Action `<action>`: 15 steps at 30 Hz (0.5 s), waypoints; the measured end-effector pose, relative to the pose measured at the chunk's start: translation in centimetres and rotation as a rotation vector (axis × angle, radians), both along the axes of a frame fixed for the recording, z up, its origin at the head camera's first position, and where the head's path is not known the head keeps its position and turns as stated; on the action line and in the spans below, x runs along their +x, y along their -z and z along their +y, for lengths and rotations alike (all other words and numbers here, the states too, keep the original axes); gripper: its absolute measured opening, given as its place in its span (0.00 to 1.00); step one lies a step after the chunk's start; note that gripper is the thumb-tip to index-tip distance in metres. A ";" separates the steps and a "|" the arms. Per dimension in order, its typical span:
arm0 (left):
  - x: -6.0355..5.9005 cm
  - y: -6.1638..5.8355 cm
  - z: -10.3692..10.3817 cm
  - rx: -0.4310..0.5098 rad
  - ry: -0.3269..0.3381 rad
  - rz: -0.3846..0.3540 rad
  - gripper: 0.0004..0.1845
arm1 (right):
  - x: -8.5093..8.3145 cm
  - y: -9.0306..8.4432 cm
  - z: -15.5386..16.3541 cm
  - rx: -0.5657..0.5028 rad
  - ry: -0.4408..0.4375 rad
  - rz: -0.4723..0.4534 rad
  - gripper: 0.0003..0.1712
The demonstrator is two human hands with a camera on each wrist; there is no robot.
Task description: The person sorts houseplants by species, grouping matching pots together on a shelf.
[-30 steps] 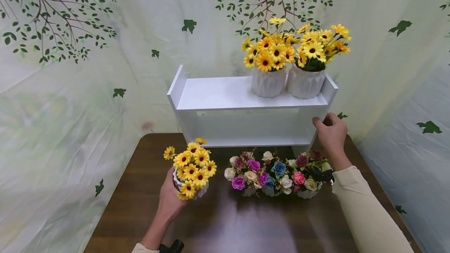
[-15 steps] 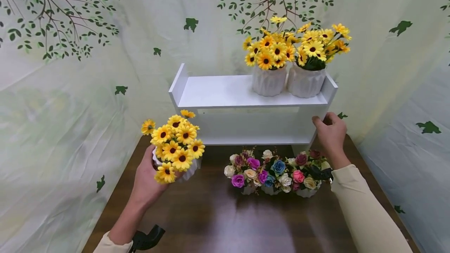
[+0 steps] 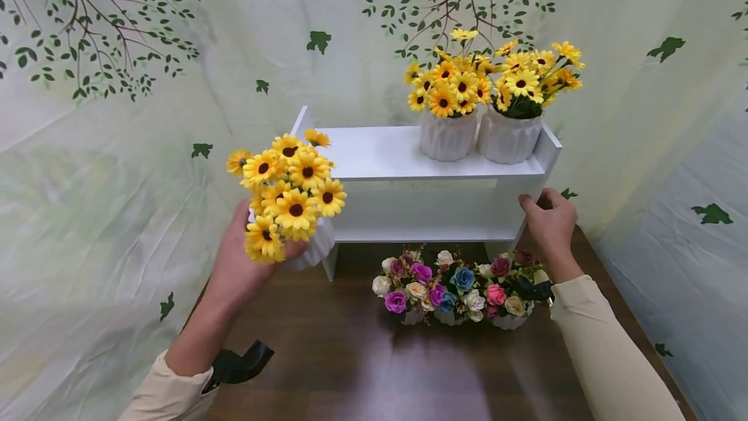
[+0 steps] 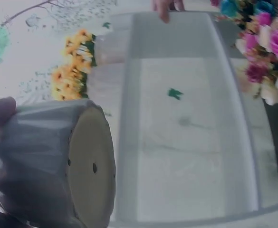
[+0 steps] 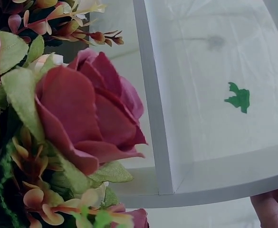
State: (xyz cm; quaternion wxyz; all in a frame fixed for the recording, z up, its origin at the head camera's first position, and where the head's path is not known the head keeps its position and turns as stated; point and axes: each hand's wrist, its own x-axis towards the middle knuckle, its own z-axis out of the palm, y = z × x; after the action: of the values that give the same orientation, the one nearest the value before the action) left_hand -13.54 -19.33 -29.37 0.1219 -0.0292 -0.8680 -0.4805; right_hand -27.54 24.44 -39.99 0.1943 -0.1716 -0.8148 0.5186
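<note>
There were 3 pots of yellow daisies and 3 pots of mixed roses. 2 daisy pots (image 3: 476, 135) stood side by side, touching, on the top board of the white shelf (image 3: 380, 151), toward its 3 o'clock end. The rose pots (image 3: 458, 288) sat in a row on the dark worktop (image 3: 362, 356) just in front of the shelf.

The third daisy pot (image 3: 312, 249) was in the left hand (image 3: 236, 265), whose fingers curled round the pot's side. It hung in the air at the shelf's 9 o'clock end, level with the lower board and tilted toward the person. A second before, that pot had stood on the worktop at 9 o'clock from the roses with the left hand already round it; half a second before, it was lifted clear; by now it had risen further and moved toward the shelf. The right hand (image 3: 549, 223) had not shifted: its fingers and thumb stayed curled on the shelf's 3 o'clock side panel.

The held pot was white and ribbed, with dense yellow blooms with dark brown centres spilling over its rim. The left wrist view showed its flat base (image 4: 89, 166) with small holes in it, turned toward the shelf. A dark red rose (image 5: 86, 118) filled the right wrist view.
</note>
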 end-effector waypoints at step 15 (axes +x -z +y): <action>-5.0 -9.2 2.6 0.091 0.068 0.012 0.45 | -0.1 0.1 -0.1 -0.025 0.016 0.026 0.19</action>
State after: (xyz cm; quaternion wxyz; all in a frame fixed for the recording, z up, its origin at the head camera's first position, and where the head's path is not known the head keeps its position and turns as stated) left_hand -18.54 -16.76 -20.18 0.1117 -0.0561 -0.8431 -0.5231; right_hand -27.60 24.34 -40.14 0.2068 -0.1739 -0.8042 0.5294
